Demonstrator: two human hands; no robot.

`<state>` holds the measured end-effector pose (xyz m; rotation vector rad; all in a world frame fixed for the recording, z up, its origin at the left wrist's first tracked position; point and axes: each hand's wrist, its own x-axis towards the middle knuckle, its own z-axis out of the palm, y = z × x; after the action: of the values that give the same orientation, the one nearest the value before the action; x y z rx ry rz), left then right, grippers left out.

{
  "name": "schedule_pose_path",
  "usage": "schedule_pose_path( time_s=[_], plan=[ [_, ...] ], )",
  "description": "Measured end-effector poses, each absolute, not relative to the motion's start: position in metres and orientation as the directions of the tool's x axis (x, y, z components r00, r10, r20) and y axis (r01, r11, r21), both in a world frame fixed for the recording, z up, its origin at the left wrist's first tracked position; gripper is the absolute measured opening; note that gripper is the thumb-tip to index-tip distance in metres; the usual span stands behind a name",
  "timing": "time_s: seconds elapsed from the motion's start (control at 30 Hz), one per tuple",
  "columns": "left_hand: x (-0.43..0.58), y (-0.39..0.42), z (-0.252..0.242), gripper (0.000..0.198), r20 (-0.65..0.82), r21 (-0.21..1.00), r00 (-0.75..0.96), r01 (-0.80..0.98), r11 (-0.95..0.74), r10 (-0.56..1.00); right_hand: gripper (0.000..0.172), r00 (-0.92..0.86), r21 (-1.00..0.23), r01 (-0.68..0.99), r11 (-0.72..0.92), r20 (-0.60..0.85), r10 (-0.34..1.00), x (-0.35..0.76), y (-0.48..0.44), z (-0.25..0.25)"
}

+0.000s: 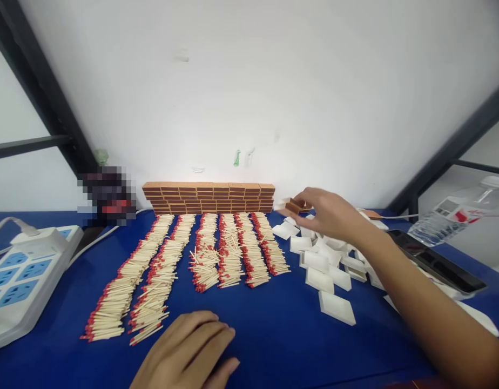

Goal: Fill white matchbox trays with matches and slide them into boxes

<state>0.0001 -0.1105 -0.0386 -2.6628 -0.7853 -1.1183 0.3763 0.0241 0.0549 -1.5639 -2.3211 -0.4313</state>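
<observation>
Matchbox: pinched between thumb and fingers of the right hand, brown sleeve and white tray both visible. Small white boxes lay in a loose heap on the near side of that hand; a stack of brown boxes stood to its left. Left hand: palm down, fingers loosely extended, nothing seen in it. Beyond it, six rows of matches covered the blue table.

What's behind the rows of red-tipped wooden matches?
Behind the matches stands a low stack of brown-and-orange boxes, with the white wall beyond. The stack's back and anything low between it and the wall are hidden.
</observation>
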Motion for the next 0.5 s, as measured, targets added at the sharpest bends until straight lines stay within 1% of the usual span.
schedule_pose_path(
  time_s=[0.03, 0.1, 0.17, 0.2, 0.27, 0.33, 0.4, 0.47, 0.5],
  plan=[
    [0.000, -0.112, -0.039, 0.022, 0.705, 0.079, 0.558, 0.552, -0.830, 0.438, 0.024, -0.397, 0.026, 0.907, 0.420, 0.382, 0.835, 0.363, 0.005, 0.054],
    [-0.001, -0.114, -0.040, 0.030, 0.709, 0.116, 0.499, 0.614, -0.781, 0.498, 0.015, -0.517, -0.050, 0.832, 0.552, 0.292, 0.805, 0.330, -0.031, 0.046],
    [-0.001, -0.115, -0.041, 0.036, 0.718, 0.147, 0.452, 0.645, -0.750, 0.529, 0.010, -0.590, -0.078, 0.779, 0.623, 0.246, 0.769, 0.296, -0.061, 0.034],
    [-0.001, -0.116, -0.042, 0.039, 0.719, 0.164, 0.436, 0.650, -0.742, 0.541, 0.010, -0.624, -0.069, 0.757, 0.650, 0.220, 0.750, 0.281, -0.073, 0.028],
    [0.000, -0.116, -0.041, 0.042, 0.706, 0.213, 0.406, 0.659, -0.721, 0.580, 0.014, -0.681, -0.067, 0.712, 0.699, 0.177, 0.711, 0.256, -0.088, 0.018],
    [0.001, -0.116, -0.040, 0.050, 0.686, 0.227, 0.406, 0.669, -0.708, 0.603, 0.021, -0.714, -0.108, 0.670, 0.734, 0.177, 0.678, 0.243, -0.092, 0.015],
    [0.002, -0.115, -0.039, 0.055, 0.638, 0.224, 0.452, 0.665, -0.713, 0.623, 0.031, -0.733, -0.237, 0.616, 0.752, 0.180, 0.656, 0.243, -0.085, 0.017],
    [0.004, -0.114, -0.039, 0.043, 0.597, 0.242, 0.491, 0.644, -0.726, 0.634, 0.039, -0.729, -0.416, 0.561, 0.715, 0.160, 0.665, 0.255, -0.070, 0.023],
    [0.004, -0.114, -0.039, 0.037, 0.589, 0.248, 0.502, 0.634, -0.733, 0.634, 0.043, -0.712, -0.470, 0.567, 0.677, 0.133, 0.689, 0.264, -0.059, 0.026]
  ],
)
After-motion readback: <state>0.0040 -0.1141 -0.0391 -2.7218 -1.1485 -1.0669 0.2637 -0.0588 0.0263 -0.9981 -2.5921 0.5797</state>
